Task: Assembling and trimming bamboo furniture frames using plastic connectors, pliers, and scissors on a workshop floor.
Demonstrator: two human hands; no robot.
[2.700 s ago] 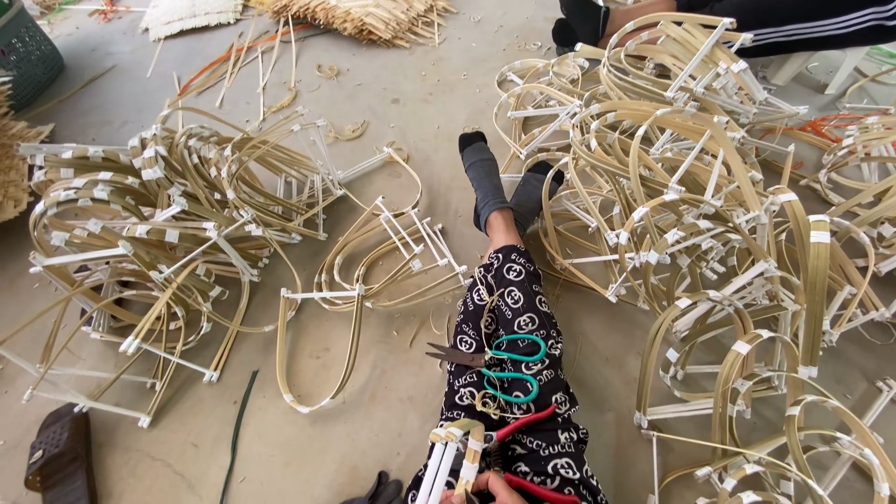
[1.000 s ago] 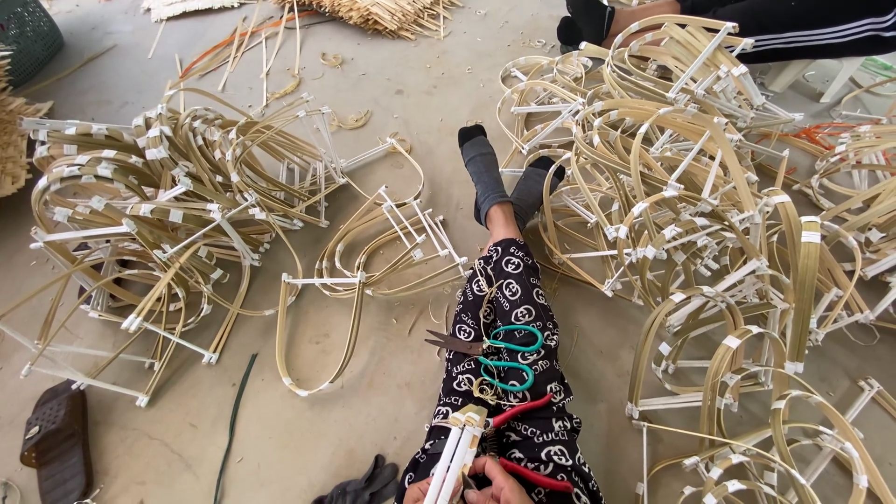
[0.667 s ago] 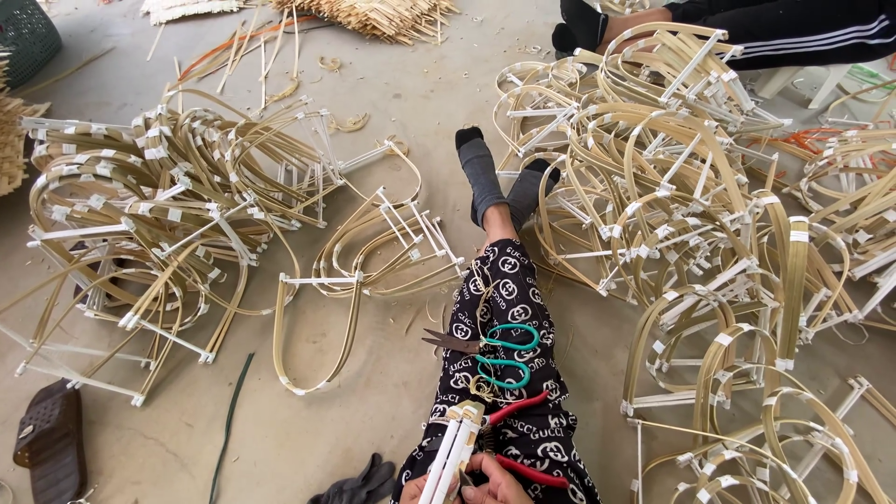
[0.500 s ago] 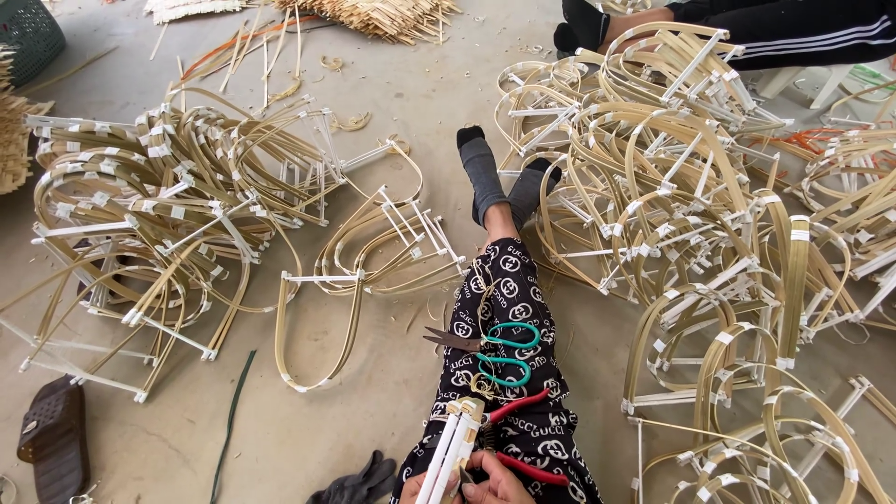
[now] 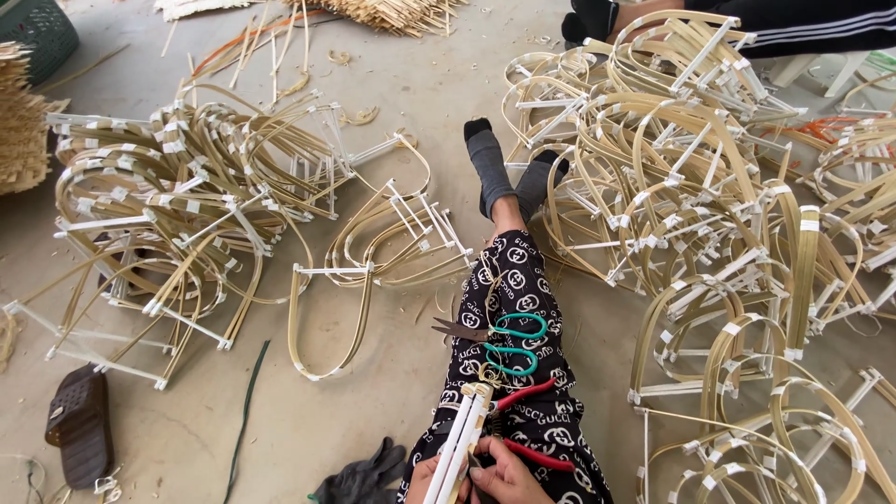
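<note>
packages: none in view | labels, signs: none — screens: none

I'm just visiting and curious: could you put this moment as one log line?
hands: both hands grip white strips | lap: green scissors, red-handled pliers | floor: bent cane frames on both sides

Concrete floor (image 5: 411, 103); bamboo frame heaps (image 5: 187, 196); sandal (image 5: 79, 425); glove (image 5: 359, 471)
</note>
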